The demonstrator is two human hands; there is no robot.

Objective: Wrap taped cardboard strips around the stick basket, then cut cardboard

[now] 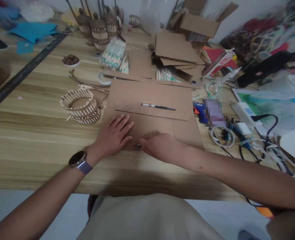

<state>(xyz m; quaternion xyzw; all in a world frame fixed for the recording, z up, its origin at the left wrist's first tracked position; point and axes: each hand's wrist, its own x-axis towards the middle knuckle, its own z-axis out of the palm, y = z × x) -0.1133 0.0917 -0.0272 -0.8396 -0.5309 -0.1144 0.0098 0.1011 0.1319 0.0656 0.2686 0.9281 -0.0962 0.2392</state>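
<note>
My left hand [114, 135] lies with its fingers spread on the left front part of a brown cardboard sheet [157, 128]. Close to its thumb, my right hand [157, 145] has its fingers closed round a small dark thin object [138, 145] at the sheet's front edge; what it is cannot be made out. A black and clear pen [158, 106] rests on a smaller cardboard piece [130, 103] on top of the sheet. Left of the sheet stands a round basket of small wooden sticks [84, 108].
Stick-covered lanterns [99, 33], packed sticks [114, 53] and a bowl of brown balls [71, 60] stand behind. Folded cardboard [174, 48] lies at the back. Tape [221, 136], cables and a glue gun [239, 133] crowd the right. A long dark strip [30, 68] crosses the left.
</note>
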